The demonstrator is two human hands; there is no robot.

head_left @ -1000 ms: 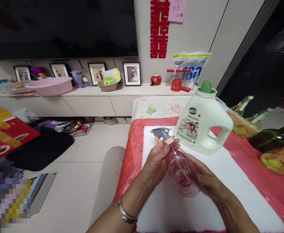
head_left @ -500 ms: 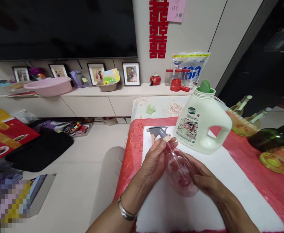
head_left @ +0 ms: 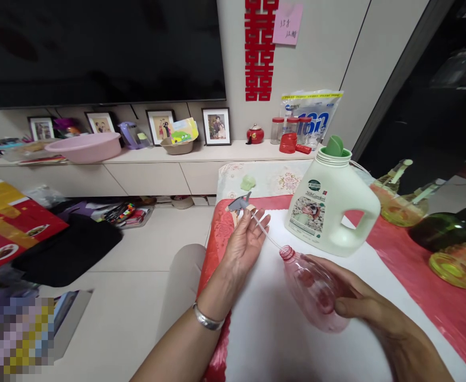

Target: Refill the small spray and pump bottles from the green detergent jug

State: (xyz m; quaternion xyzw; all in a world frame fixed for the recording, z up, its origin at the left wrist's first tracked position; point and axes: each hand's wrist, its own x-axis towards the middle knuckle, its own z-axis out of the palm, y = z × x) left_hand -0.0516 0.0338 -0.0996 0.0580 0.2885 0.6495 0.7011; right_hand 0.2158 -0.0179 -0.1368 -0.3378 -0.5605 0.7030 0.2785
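Between thumb and fingers, my left hand [head_left: 246, 239] holds a grey spray head [head_left: 239, 204] with a pale collar. Its thin clear dip tube [head_left: 265, 230] slants down to the mouth of a pink see-through bottle [head_left: 310, 292]; whether the tip is still inside I cannot tell. My right hand [head_left: 350, 294] grips the bottle by its lower side, tilted with the open neck to the upper left. Behind the bottle stands a large pale green detergent jug [head_left: 332, 204], its cap off and a green spout [head_left: 335, 145] showing in the neck.
A white cloth [head_left: 265, 329] lies over the red table cover [head_left: 412, 265]. A small green cap-like piece [head_left: 248, 182] sits near the far edge. Oil bottles [head_left: 400, 204] stand at the right. A low cabinet [head_left: 145, 178] with photo frames and a pink basin [head_left: 85, 147] runs behind.
My left hand has lifted the spray head off the bottle neck, up and to the left, drawing out the tube. My right hand has moved the bottle slightly right and down.
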